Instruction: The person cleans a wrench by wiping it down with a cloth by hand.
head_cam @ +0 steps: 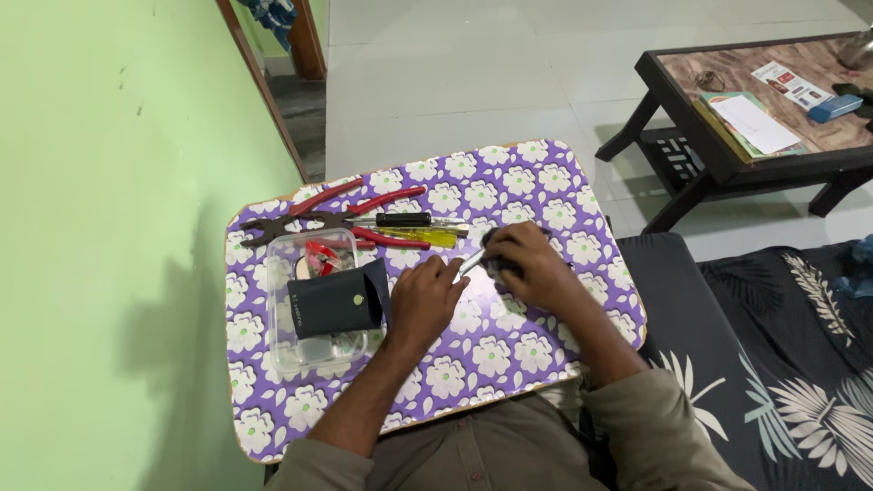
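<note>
while the right hand (536,264) grips a small dark object (498,264) | left hand (426,295) closes on a thin metal tool (471,264) touching it | work midway | pliers (346,218), screwdrivers (420,229) unused beyond the hands

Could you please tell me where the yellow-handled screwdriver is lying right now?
In the head view, the yellow-handled screwdriver lies on the floral table, towards its far left, just beyond the clear plastic box and beside the red-handled pliers.

a small dark object (496,259) lies on the purple floral tabletop — mostly covered, its shape hard to tell. a slim silver tool (471,264) slants against it — tip touching its left side.
</note>
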